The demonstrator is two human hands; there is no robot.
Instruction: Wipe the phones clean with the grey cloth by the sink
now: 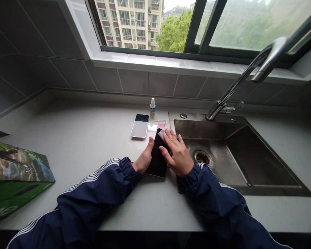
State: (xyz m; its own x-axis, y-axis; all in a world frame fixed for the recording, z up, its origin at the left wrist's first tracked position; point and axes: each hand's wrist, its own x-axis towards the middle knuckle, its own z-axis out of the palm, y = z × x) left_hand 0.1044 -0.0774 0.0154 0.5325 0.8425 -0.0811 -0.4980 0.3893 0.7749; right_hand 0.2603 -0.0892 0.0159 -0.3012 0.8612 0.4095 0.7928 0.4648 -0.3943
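Observation:
A black phone (157, 162) is tilted up over the counter, its dark face toward me. Around its left edge closes my left hand (144, 157), thumb along the side. My right hand (178, 155) presses a white wipe (161, 134) against the upper part of the phone, fingers over the cloth. Behind them, another phone (140, 126) lies flat on the counter, and a clear case (152, 126) is beside it. A small pink item (161, 126) shows just past the held phone. Farther back stands a small white bottle (152, 108) with a coloured label.
To the right is a steel sink (238, 190) with a chrome faucet (248, 67) arching over it. A green printed box or bag (20, 176) stands at the left on the white counter (80, 131). A window (145, 27) and its sill are behind.

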